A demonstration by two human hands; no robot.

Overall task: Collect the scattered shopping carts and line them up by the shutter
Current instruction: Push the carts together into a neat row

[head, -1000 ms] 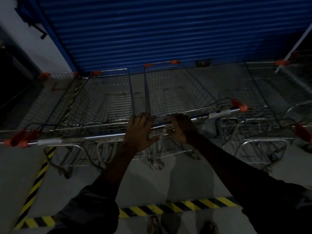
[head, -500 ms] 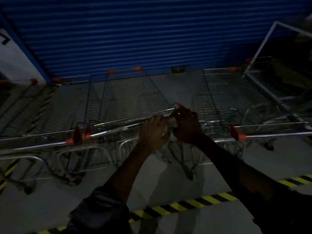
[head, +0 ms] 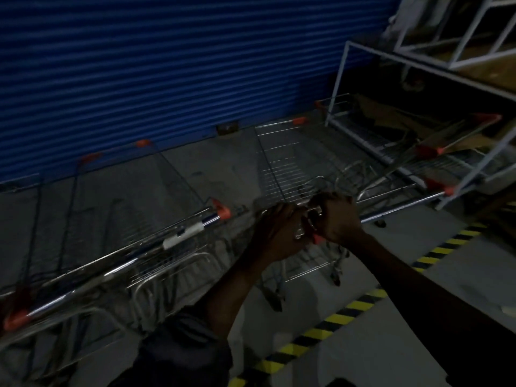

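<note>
Left hand (head: 276, 233), right hand (head: 335, 219) shifted onto orange-capped cart (head: 399, 207).

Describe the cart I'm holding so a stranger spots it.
Find the blue shutter. In the row before it, the cart stands right of the one with a white label on its handle; only it is gripped by the left hand and right hand.

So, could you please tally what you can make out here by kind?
Hands: 2 (left hand, right hand)
Shopping carts: 3 (held cart, cart on the left, cart by the rack); far left too dark to count
Shutter: 1
White rack: 1
Total: 7
</note>
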